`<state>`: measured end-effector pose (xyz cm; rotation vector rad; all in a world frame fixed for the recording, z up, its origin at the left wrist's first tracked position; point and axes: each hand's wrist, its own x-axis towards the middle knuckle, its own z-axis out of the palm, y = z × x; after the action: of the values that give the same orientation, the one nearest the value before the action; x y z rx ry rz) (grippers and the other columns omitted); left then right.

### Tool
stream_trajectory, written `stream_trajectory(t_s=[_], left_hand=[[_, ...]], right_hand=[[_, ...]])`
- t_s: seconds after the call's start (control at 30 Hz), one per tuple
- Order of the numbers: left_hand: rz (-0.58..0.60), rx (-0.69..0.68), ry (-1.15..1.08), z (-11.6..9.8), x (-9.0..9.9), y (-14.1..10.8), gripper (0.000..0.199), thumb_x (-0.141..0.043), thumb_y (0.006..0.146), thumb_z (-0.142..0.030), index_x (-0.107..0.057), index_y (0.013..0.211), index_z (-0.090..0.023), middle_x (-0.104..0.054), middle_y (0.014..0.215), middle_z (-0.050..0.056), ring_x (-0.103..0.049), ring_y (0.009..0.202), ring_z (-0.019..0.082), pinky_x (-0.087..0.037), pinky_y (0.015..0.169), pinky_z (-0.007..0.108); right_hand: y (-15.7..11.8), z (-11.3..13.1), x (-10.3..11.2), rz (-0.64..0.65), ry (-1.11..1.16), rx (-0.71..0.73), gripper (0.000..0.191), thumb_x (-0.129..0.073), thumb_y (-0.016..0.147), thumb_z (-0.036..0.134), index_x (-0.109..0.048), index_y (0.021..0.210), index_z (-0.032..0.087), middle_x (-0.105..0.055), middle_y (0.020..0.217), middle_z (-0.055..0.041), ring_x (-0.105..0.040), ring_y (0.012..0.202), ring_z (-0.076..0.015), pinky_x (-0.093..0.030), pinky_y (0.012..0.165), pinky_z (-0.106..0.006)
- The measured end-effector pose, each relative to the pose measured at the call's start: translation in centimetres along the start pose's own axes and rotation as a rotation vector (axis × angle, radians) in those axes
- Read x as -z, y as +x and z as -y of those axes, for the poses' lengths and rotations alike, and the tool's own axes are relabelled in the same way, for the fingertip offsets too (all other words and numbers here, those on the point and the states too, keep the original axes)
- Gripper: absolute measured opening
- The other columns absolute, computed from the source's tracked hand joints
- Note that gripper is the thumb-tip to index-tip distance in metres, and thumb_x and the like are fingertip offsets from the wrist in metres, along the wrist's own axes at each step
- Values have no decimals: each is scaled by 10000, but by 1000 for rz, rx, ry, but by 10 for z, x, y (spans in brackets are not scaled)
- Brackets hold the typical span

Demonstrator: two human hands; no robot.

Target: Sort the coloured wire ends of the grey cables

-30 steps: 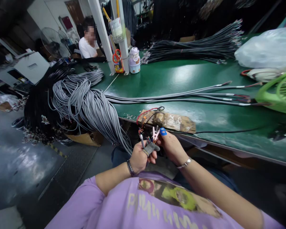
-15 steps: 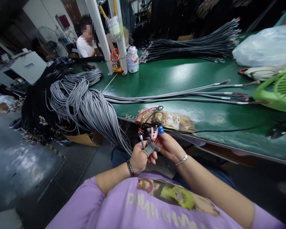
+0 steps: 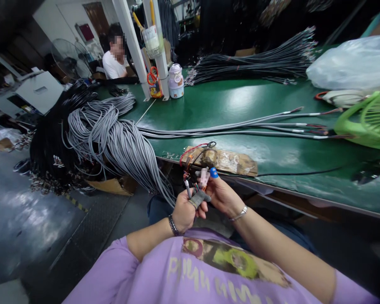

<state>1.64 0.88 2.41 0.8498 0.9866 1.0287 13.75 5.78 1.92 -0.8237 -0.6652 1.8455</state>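
Glossy green tabletop [image 3: 234,97] ahead; L hand [image 3: 185,212] grasps thin multicolour wires [image 3: 196,186] just off its near edge, R hand [image 3: 224,195] pinches pale-pink plastic clip [image 3: 204,177]. Wires prob. light, bendy, fragile; hold mid-length, not tips.

Free tabletop [image 3: 228,103] beyond grey cables [image 3: 177,134]

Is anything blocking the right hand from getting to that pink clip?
Nothing visible is. The right hand is right at the pink clip, seemingly pinching it. The left hand, gripping a gray cable, is close by but not between them. The wooden board lies beyond.
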Motion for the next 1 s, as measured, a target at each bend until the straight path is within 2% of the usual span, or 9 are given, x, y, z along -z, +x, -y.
stream_trajectory(t_s=[0.13, 0.27, 0.37, 0.43, 0.63, 0.7, 0.8, 0.87, 1.0], left_hand=[[11, -26, 37, 1, 3, -4, 427, -658, 744, -547, -578, 746, -128, -581, 539, -16, -491, 352, 62, -282, 338, 172], [-12, -54, 108, 3, 5, -7, 436, -645, 752, -562, -587, 745, -129, -594, 553, -9, -505, 367, 63, -285, 351, 171], [-44, -81, 102, 4, 6, -7, 442, -655, 735, -572, -574, 737, -138, -591, 556, -15, -502, 368, 61, -303, 355, 171], [-57, -88, 96, 4, 6, -6, 453, -659, 723, -584, -560, 725, -142, -593, 564, -14, -500, 371, 60, -313, 358, 171], [-83, -97, 98, 4, 4, -4, 465, -649, 728, -596, -560, 732, -140, -591, 564, -10, -495, 372, 59, -316, 355, 172], [-85, -99, 90, 3, 3, -3, 464, -655, 725, -593, -561, 742, -139, -591, 566, -12, -494, 370, 59, -321, 353, 171], [-85, -98, 85, 2, 1, -2, 460, -647, 738, -588, -574, 776, -135, -583, 560, -19, -490, 365, 57, -322, 350, 167], [-92, -92, 93, 2, 0, -1, 464, -635, 746, -591, -582, 791, -133, -579, 558, -22, -490, 365, 56, -317, 347, 165], [-101, -81, 110, 3, -1, 1, 467, -636, 740, -597, -578, 787, -136, -584, 564, -22, -493, 367, 55, -314, 347, 163]], right_hand=[[-4, 2, -1, -25, 170, -112, 460, -631, 732, 658, -635, 775, 200, -633, 732, -18, -561, 618, -129, -485, 604, -259], [-6, 6, 1, -3, 157, -130, 381, -678, 739, 569, -656, 836, 201, -656, 799, -23, -564, 638, -130, -477, 608, -263], [-6, 7, 3, -10, 128, -118, 290, -719, 733, 462, -659, 841, 200, -642, 776, -9, -543, 639, -120, -467, 598, -246], [-7, 7, 3, -4, 95, -104, 291, -699, 749, 470, -654, 824, 193, -622, 747, -6, -525, 632, -115, -464, 594, -243], [-8, 6, 1, -63, -40, -7, 378, -749, 679, 521, -586, 721, 182, -530, 625, 17, -434, 552, -98, -396, 530, -242], [-7, 3, 1, -150, -128, 99, 415, -764, 655, 533, -539, 654, 184, -464, 560, 35, -379, 515, -90, -355, 506, -242], [-5, -1, 2, -288, -296, 249, 450, -701, 688, 611, -540, 634, 194, -482, 556, 18, -380, 513, -104, -345, 509, -258], [-3, -2, 3, -251, -299, 221, 470, -638, 717, 662, -570, 659, 200, -520, 590, -5, -420, 540, -124, -368, 526, -268], [1, -2, 2, -30, -120, 45, 526, -564, 731, 725, -597, 737, 200, -598, 697, -53, -521, 638, -179, -441, 574, -304]])
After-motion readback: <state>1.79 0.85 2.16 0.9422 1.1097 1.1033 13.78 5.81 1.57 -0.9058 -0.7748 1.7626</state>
